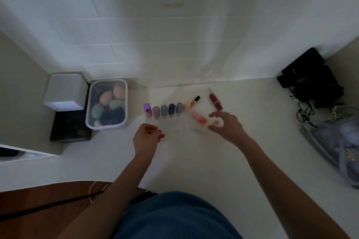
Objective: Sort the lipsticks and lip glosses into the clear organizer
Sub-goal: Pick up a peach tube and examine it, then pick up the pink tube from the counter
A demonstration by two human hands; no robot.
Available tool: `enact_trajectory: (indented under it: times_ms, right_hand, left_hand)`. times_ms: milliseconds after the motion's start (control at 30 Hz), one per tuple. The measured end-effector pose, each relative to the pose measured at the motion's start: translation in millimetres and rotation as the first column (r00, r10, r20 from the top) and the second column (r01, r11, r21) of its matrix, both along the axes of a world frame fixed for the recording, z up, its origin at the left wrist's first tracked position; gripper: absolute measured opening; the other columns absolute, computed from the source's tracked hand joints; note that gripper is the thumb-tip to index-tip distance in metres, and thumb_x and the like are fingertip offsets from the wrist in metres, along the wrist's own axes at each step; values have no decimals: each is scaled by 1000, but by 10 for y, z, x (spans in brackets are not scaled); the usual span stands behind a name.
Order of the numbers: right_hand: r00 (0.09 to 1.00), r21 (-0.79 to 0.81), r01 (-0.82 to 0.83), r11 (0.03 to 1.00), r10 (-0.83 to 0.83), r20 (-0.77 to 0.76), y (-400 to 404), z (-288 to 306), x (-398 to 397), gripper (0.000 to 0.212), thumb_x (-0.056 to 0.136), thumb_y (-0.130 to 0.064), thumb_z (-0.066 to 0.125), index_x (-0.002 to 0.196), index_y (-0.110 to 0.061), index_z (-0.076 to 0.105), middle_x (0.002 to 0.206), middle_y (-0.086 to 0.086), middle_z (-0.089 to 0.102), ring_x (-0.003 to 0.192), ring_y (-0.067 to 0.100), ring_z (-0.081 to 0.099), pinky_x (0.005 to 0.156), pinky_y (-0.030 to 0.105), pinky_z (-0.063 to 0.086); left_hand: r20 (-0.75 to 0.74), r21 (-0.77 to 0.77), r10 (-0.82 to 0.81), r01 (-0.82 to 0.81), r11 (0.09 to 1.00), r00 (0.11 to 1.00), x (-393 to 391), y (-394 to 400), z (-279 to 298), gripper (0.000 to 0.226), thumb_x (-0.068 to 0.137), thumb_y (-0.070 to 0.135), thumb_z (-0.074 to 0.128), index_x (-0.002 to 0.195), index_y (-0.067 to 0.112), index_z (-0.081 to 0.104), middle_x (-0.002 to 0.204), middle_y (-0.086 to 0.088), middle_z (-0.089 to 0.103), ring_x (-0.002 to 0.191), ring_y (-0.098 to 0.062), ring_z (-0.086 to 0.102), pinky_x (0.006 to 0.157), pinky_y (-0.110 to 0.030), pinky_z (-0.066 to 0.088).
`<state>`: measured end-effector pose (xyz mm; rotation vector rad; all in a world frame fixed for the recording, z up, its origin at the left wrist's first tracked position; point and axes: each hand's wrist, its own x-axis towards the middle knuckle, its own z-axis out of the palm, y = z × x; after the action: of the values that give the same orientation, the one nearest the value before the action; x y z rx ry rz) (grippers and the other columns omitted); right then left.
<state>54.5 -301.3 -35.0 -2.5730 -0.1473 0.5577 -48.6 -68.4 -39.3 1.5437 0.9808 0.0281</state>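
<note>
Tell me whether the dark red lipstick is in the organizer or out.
Out: the dark red lipstick lies flat on the counter, right of the organizer's filled slots.

One head-worn wide-angle view looks steeply down at the counter [194,161] from above.

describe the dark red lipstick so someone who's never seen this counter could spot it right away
Start at the white tiled wall and drop to the pale counter below it, where a row of coloured tubes stands in the clear organizer. Beyond the right end of that row, above the right hand, lies the dark red lipstick. It is the only deep red tube, lying slanted and apart.
</note>
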Motion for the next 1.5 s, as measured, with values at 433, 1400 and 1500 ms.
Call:
enact_trajectory:
  times_ms: [433, 1400, 1500]
  right_hand:
    - [999, 134, -4, 991, -2, 48, 169, -94, -17, 26, 80, 3, 58, 102, -8, 69, 105, 13, 69, 92, 23, 59, 71, 18, 34]
    - [993, -25, 96, 995, -94, 78, 240, -258, 890, 49, 89, -21, 63, 131, -4, 47, 128, 23, 54, 120, 38, 48, 102, 40, 37]
    - [991, 14, 86, 996, -87, 101, 275, -254, 845, 41, 87, -18, 64, 123, -2, 52, 120, 21, 59, 114, 36, 53, 99, 38, 37]
  left_hand:
    - [-1, -21, 22, -22, 1000, 1000, -34, -16, 39, 10, 84, 2, 57, 94, 3, 58, 91, -15, 69, 77, -20, 70, 85, -35, 56]
    - [-15, -48, 56, -57, 997, 998, -6, 2, 19, 8, 81, 1, 60, 89, 4, 58, 90, -18, 70, 63, -10, 69, 60, -17, 52]
    - [-7, -52, 66, -66, 996, 998, -9, -2, 10, 7, 81, 1, 60, 84, 7, 58, 89, -18, 71, 65, -12, 70, 60, -17, 53]
